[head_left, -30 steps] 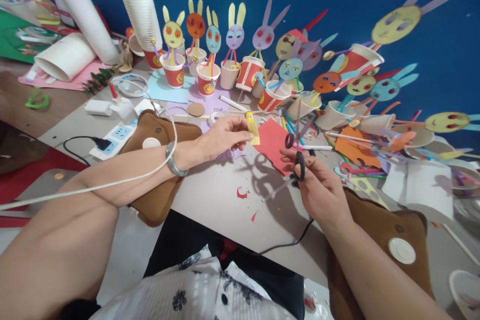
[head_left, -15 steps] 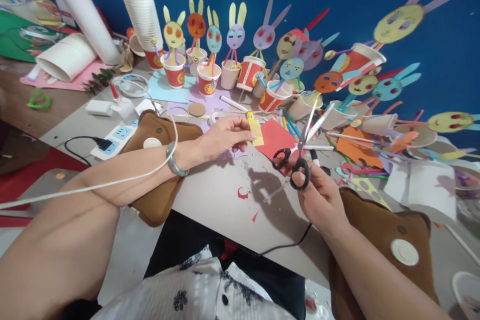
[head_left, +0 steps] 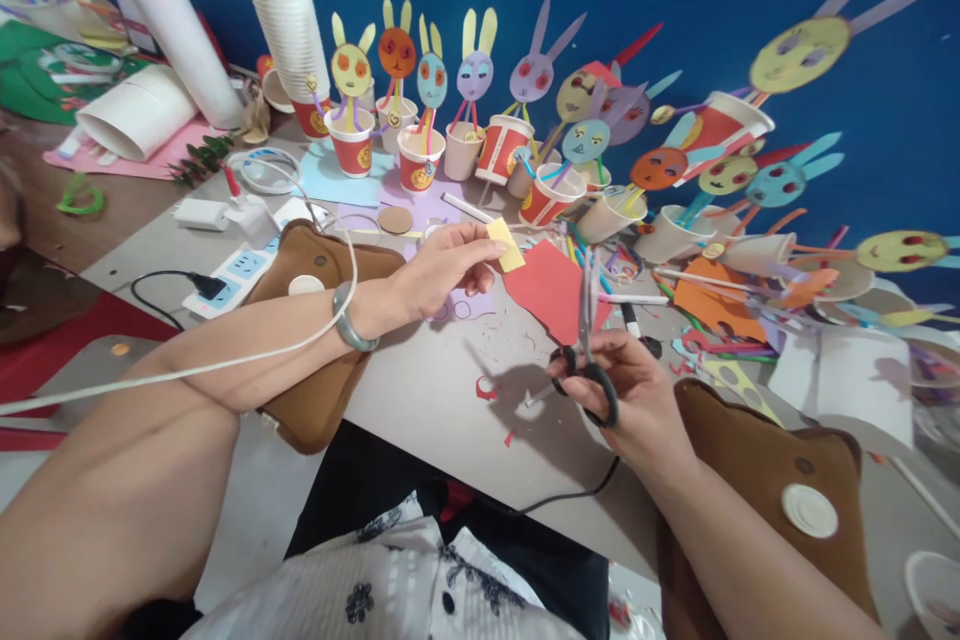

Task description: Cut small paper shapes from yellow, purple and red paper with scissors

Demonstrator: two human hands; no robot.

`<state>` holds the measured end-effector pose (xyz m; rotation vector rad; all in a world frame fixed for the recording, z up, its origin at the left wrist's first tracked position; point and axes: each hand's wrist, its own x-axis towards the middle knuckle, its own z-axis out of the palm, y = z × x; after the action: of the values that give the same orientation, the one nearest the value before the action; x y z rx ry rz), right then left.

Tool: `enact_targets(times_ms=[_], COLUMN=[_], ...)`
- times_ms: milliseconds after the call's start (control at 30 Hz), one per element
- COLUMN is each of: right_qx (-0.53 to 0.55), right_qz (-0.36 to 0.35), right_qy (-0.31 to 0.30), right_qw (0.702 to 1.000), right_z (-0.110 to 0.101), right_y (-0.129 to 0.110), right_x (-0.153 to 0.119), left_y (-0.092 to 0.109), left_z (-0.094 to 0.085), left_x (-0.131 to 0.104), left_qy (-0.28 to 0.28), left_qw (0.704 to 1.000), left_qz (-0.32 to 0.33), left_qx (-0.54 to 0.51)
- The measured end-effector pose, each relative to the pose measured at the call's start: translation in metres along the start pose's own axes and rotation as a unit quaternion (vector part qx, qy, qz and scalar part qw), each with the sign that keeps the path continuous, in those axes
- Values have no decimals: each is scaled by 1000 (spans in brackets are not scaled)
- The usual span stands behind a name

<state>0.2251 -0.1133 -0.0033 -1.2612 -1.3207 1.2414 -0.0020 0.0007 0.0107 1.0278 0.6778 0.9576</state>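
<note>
Between the thumb and fingers of my left hand [head_left: 450,265] is a small piece of yellow paper [head_left: 506,246], pinched at its left side. Looped on the fingers of my right hand [head_left: 637,390] are black-handled scissors [head_left: 588,320], blades pointing up and nearly together, apart from the yellow paper. A sheet of red paper [head_left: 551,290] lies on the table [head_left: 442,410] between and beyond my hands. Small red paper scraps [head_left: 487,388] are scattered in front of me.
Paper cups with rabbit-faced figures [head_left: 352,140] line the blue wall. A stack of white cups [head_left: 289,40] stands at the back left. Brown cushion-like pouches [head_left: 787,470] lie under both forearms. A white cable [head_left: 225,370] crosses my left arm near a power strip [head_left: 236,275].
The scissors' blades have come together from wide apart, and my right hand has dropped slightly. The yellow paper has turned and risen a little in my left hand.
</note>
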Motion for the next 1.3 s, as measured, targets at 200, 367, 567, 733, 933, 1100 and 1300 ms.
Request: enact_targets(times_ms=[200, 367, 567, 733, 933, 1100, 1300], right_qx=[21, 40, 67, 88, 126, 114, 86], right_qz=[46, 70, 49, 36, 53, 58, 64], right_qy=[-90, -126, -172, -199, -214, -208, -183], right_qw=[995, 989, 982, 975, 967, 970, 977], right_z=[4, 6, 7, 9, 11, 11, 10], right_y=[0, -2, -4, -5, -5, -6, -3], right_x=[-1, -2, -6, -8, -8, -9, -7], left_y=[4, 4, 1, -2, -1, 1, 1], left_z=[4, 4, 2, 0, 2, 3, 2], left_x=[-2, -3, -3, -4, -5, -6, -7], left_qy=[-11, -14, -31, -37, -36, -42, -52], left_qw=[1000, 1000, 999, 999, 999, 999, 998], left_qz=[-12, -20, -11, 4, -9, -12, -12], left_qx=[-16, -18, 2, 15, 21, 23, 26])
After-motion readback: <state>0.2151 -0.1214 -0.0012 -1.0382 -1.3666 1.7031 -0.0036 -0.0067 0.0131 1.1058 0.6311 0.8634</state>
